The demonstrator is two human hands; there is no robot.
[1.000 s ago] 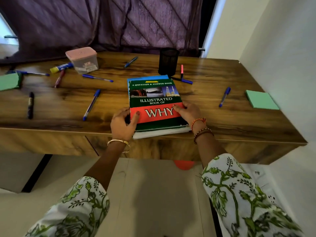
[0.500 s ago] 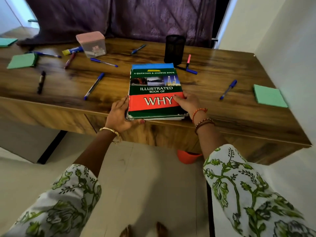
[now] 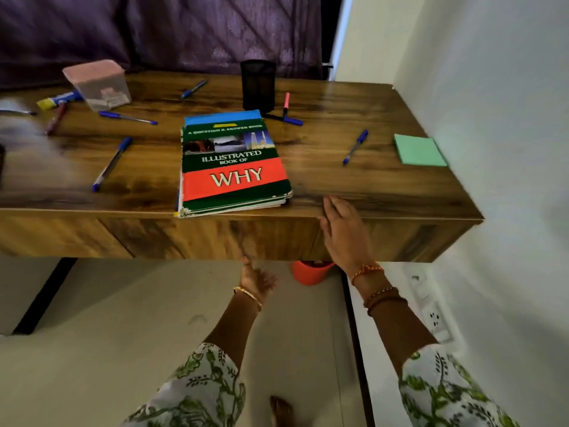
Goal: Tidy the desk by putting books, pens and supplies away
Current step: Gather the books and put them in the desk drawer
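White sleeves [image 3: 197, 392] with green leaf print; bangles [image 3: 248, 296] on both wrists.

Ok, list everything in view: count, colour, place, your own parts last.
books: a stack, count unclear, green and red cover on top, desk front edge
blue pens: at least five, scattered across the desk
pink pen: one, beside the holder
red pen: one, far left
holder: one, black mesh, back centre
box: one, clear with pink lid, back left
glue stick: one, blue and yellow, left of the box
sticky pad: one, green, right end
desk: one, wood
bin: one, orange, under the desk
left hand: below the desk front, empty
right hand: fingers on the desk edge
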